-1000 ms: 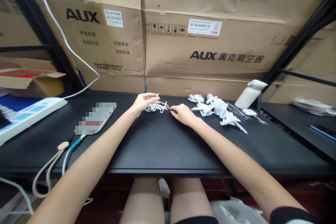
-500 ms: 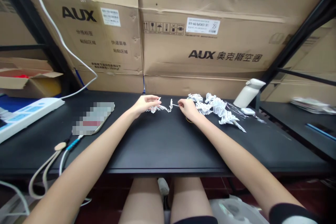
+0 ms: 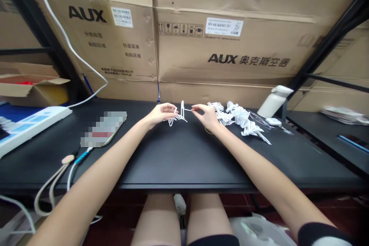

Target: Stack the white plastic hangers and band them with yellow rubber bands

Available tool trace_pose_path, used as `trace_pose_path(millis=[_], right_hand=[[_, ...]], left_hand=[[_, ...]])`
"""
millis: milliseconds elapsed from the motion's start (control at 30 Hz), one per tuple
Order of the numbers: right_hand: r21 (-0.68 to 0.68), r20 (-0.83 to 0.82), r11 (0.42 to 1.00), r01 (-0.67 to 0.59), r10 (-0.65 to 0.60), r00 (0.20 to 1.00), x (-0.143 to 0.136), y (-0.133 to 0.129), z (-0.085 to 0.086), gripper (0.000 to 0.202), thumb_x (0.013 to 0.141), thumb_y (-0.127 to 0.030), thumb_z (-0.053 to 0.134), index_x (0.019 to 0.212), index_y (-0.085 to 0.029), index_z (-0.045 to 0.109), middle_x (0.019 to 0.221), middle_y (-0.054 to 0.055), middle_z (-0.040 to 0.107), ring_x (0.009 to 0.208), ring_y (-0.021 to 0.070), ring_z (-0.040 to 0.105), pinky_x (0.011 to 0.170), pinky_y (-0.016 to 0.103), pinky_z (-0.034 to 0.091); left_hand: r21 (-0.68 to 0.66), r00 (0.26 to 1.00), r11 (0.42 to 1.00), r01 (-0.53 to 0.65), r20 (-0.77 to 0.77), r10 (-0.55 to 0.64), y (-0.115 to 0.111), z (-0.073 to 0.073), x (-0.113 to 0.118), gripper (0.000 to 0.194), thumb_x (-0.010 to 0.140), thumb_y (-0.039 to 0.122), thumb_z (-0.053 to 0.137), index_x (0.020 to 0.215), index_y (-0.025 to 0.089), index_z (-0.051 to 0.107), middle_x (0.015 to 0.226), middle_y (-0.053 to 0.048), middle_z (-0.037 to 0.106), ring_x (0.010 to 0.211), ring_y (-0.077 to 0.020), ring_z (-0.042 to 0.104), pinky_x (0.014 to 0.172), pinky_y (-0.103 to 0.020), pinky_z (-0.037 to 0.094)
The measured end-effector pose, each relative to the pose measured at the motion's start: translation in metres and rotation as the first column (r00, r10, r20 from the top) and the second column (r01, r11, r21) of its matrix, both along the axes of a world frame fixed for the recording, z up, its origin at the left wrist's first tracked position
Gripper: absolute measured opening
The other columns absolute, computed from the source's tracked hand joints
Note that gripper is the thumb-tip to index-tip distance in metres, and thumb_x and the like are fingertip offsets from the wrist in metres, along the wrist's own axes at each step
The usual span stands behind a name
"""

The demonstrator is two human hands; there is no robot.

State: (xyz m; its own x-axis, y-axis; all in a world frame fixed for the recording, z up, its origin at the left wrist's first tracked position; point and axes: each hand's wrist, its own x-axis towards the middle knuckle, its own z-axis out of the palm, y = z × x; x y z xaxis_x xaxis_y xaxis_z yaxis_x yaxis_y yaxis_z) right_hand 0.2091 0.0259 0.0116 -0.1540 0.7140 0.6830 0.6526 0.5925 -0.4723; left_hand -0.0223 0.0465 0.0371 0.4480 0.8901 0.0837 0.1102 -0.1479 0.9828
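Above the black table (image 3: 184,161), the left hand (image 3: 158,114) pinches the small white bundle (image 3: 174,118); the right hand (image 3: 208,117) seems closed on a thin strand (image 3: 187,110) beside it. Overlapping loops could snag and bend if tugged sideways.

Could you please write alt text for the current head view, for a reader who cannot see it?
Two bare hands, the left and the right, hold white strands between their fingers above a black table. White bundles and a bottle stand to the right, a phone to the left, cardboard behind.
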Motion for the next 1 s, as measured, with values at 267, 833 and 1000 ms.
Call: trace_pose_path(millis=[267, 833, 1000], right_hand=[[-0.009, 0.005, 0.996, -0.083, 0.083, 0.997, -0.011, -0.009, 0.002, 0.015, 0.08, -0.017, 0.057, 0.091, -0.015, 0.067, 0.089, 0.006, 0.072, 0.083, 0.0168, 0.067, 0.085, 0.03, 0.05], [-0.287, -0.584, 0.87, -0.401, 0.173, 0.793, -0.017, -0.008, 0.005, 0.031, 0.059, -0.028, 0.077, 0.084, -0.013, 0.067, 0.077, 0.007, 0.072, 0.076, 0.0204, 0.069, 0.08, 0.037, 0.054], [-0.338, -0.672, 0.836, -0.431, 0.106, 0.733, -0.019, -0.008, 0.006, 0.036, 0.053, -0.026, 0.081, 0.083, -0.013, 0.067, 0.078, 0.007, 0.072, 0.078, 0.0203, 0.068, 0.084, 0.038, 0.053]], left_hand=[[-0.069, 0.987, 0.997, -0.02, 0.158, 0.031, 0.003, -0.004, 0.0, 0.051, 0.05, 0.031, 0.086, 0.093, 0.017, 0.061, 0.1, -0.011, 0.07, 0.092, -0.023, 0.067, 0.085, -0.04, 0.05], [-0.159, 0.956, 0.987, -0.011, 0.289, 0.057, 0.003, -0.007, 0.006, 0.037, 0.064, 0.027, 0.08, 0.094, 0.014, 0.062, 0.109, -0.013, 0.067, 0.095, -0.0198, 0.065, 0.087, -0.033, 0.05], [-0.182, 0.954, 0.983, 0.026, 0.299, 0.03, 0.002, -0.005, 0.007, 0.036, 0.068, 0.027, 0.078, 0.096, 0.013, 0.061, 0.113, -0.015, 0.065, 0.089, -0.0188, 0.067, 0.084, -0.033, 0.051]])
